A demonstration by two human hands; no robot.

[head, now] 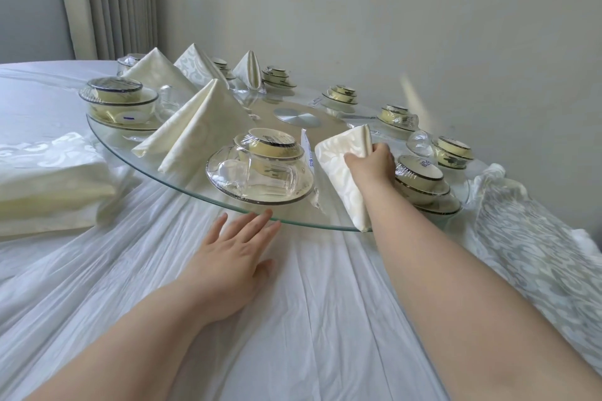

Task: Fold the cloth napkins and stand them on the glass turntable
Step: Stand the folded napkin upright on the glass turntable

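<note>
At the near-right rim of the glass turntable, the right hand pinches the top of a folded napkin squeezed btw. two wrapped dish sets. Its low corner is at the very edge, so it may slump or slide off the slick glass on release. The left hand, fingers spread flat at the rim, could nudge the glass round; rumpled white tablecloth, plain wall, curtain far left.

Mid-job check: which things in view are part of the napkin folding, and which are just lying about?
In the job:
held napkin, gripped by the right hand
four standing napkins
turntable
napkin stack, at left
left hand, by the turntable's rim

Lying about:
wrapped dish sets
tablecloth
crumpled cloth, at right
</note>
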